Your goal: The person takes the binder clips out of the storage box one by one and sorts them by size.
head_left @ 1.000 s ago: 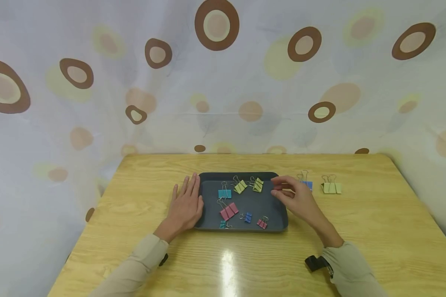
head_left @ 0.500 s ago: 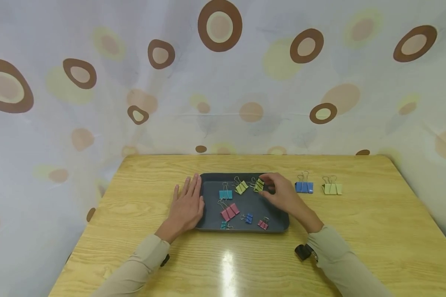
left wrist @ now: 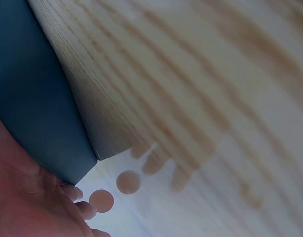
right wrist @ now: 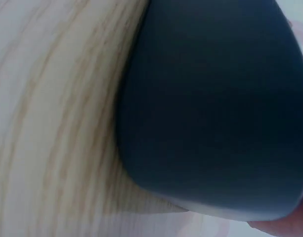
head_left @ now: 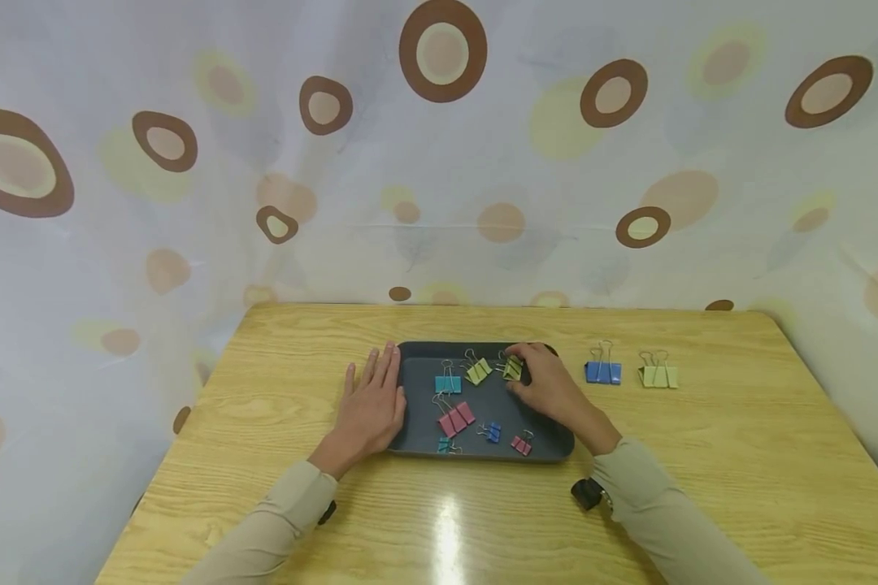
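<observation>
A dark grey tray (head_left: 419,406) lies on the wooden table with several binder clips in it. Along its left rim my left hand (head_left: 368,413) rests with straight fingers. At the tray's back right, the thumb and index finger of my right hand (head_left: 554,392) pinch a yellow-green binder clip (head_left: 512,371). Left of it is another yellow-green clip (head_left: 479,371), then a teal clip (head_left: 449,384). Nearer are a large pink clip (head_left: 457,419), a small blue clip (head_left: 492,432), a small pink clip (head_left: 523,444) and a small teal clip (head_left: 444,445). Both wrist views mostly show the tray's outer wall (left wrist: 42,94).
Right of the tray, a blue binder clip (head_left: 603,373) and a pale yellow binder clip (head_left: 658,376) stand side by side on the table (head_left: 732,455). A patterned cloth (head_left: 439,187) hangs behind the table's back edge.
My right hand has moved left from the tray's right rim to the yellow-green clip, and its fingers have closed around it. The left hand stays at the left rim.
</observation>
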Demonstrator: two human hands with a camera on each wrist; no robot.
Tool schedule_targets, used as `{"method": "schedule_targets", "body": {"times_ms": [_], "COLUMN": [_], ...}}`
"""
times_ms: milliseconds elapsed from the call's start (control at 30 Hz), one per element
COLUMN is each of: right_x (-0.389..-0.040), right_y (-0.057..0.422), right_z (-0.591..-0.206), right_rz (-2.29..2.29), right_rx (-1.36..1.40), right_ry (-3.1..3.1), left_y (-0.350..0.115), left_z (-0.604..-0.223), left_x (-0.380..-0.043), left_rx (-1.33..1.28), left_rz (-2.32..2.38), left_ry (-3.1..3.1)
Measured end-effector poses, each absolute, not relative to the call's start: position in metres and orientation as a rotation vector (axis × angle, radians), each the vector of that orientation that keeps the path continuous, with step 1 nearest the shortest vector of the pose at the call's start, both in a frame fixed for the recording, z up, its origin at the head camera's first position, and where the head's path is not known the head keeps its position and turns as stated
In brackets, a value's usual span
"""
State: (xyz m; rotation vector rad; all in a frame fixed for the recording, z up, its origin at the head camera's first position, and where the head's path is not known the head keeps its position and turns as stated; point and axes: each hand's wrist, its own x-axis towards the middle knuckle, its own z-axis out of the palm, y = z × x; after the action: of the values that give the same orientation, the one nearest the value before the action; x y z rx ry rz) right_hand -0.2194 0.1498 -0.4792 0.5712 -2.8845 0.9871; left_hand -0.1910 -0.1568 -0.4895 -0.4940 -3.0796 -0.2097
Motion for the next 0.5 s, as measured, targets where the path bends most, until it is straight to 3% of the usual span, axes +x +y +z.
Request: {"method": "schedule_targets", "body": {"times_ms": [500], "right_x": [-0.2204], "right_y": [0.1443], "right_z": [-0.4807], "right_rz": [0.954], "right_rx": [0.596], "right_ry": [-2.88], "left_y": [-0.1557], "left_z": [-0.4903], "left_x": [-0.1912], "left_rx": [-0.487], "left_rz": [-0.19], "left_ry": [-3.077]}}
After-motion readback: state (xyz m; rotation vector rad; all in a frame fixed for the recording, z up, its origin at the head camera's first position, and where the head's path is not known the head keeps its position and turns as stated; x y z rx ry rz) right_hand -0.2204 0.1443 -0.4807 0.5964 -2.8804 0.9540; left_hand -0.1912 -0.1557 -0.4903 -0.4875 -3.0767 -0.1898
